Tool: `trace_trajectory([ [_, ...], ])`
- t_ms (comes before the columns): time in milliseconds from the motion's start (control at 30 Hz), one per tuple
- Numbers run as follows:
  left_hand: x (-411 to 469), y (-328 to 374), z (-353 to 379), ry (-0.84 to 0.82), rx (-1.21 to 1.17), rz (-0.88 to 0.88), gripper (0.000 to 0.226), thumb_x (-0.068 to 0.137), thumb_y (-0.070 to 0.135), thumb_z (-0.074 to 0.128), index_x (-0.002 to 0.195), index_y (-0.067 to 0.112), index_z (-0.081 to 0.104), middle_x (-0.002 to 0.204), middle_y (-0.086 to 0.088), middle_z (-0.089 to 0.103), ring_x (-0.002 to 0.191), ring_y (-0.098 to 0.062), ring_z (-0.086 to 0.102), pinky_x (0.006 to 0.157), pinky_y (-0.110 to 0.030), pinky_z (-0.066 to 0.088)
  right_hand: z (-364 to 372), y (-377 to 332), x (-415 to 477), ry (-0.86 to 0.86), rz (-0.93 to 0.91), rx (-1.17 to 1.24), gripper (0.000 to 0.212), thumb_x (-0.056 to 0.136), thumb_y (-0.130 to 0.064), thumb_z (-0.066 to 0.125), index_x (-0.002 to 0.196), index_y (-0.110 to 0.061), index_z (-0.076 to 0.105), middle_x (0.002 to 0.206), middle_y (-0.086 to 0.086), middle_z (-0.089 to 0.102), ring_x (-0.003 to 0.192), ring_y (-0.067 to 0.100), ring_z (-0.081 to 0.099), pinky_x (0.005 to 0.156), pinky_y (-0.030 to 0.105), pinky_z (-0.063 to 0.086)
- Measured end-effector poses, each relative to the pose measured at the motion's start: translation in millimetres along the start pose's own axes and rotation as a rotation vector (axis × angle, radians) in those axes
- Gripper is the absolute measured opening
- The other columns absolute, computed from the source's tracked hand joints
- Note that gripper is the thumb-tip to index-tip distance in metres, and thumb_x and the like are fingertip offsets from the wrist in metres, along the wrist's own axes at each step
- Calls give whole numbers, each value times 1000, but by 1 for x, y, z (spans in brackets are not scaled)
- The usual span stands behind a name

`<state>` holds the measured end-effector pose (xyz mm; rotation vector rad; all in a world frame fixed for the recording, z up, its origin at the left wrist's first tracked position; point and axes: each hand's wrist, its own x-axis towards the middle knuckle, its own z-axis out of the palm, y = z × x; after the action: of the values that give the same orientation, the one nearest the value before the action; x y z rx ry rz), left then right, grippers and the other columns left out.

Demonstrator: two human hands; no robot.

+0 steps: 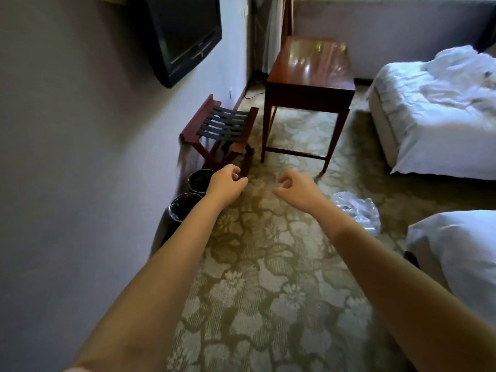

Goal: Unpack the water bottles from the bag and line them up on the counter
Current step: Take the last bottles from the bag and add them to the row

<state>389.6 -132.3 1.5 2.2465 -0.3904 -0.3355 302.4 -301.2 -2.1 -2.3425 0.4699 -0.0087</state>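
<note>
Hands, left [226, 185] and right [298, 187]: both loosely curled, empty, held short of the counter [311, 65]. Clear plastic bag [357, 210] lies on the carpet, nearer than the counter and to its right. Right hand nearer. Contents indistinct.

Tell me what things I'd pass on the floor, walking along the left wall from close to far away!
Nearest black bin → second black bin → folding luggage rack → wooden table.
</note>
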Motion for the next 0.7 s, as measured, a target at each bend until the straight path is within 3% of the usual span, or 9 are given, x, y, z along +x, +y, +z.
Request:
trace_trajectory([
  [300,121,100,149,-153,95,-26,43,91,30,56,129,10,53,124,-8,58,110,-23,56,90,-35,49,-105,157,102,25,101,-20,37,86,-38,62,116,-19,56,106,0,63,90,15,58,73,28,47],
  [433,163,156,224,-207,159,-64,41,91,30,57,126,8,55,122,-9,59,108,-23,57,89,-34,49,-164,227,144,-39,120,-66,36,88,-35,60,119,-16,56,108,2,61,91,16,55,74,28,44],
  [700,275,233,338,-264,178,-63,40,90,32,58,125,12,56,118,-5,60,97,-16,55,79,-27,47,-248,342,241,-87,207,-85,34,90,-35,59,115,-13,58,110,6,62,95,22,59,80,35,53],
])
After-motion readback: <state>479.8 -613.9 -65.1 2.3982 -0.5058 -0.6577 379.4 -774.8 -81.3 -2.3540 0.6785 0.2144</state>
